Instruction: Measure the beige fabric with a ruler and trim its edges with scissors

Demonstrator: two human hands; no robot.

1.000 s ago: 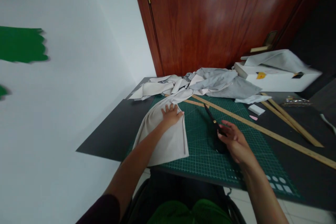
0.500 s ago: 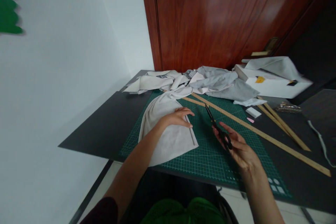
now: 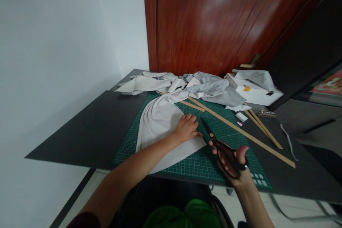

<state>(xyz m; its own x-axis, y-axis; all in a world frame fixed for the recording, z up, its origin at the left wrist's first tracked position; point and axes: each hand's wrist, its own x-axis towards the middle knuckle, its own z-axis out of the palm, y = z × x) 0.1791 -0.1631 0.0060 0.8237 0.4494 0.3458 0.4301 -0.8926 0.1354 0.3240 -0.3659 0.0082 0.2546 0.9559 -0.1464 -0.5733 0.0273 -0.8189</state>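
Pale grey fabric (image 3: 157, 121) lies over the left part of a green cutting mat (image 3: 197, 162), gathered into folds at its far end. My left hand (image 3: 187, 127) rests on the right edge of this fabric, fingers curled round the edge. Black scissors (image 3: 213, 138) are in my right hand (image 3: 232, 162), with my thumb and fingers at the handle loops. The blades look closed and point away from me to the upper left, just right of the fabric and not touching it.
Crumpled cloth (image 3: 149, 82) is heaped along the back, beside a white box (image 3: 253, 94). A long wooden ruler (image 3: 240, 131) crosses the mat; more wooden strips (image 3: 264, 126), a white block (image 3: 241, 117) and a cord (image 3: 288, 142) lie on the right.
My left hand has moved right and its fingers have curled in at the fabric edge. The scissors have turned, with my right thumb now in a handle loop. The camera view has shifted.
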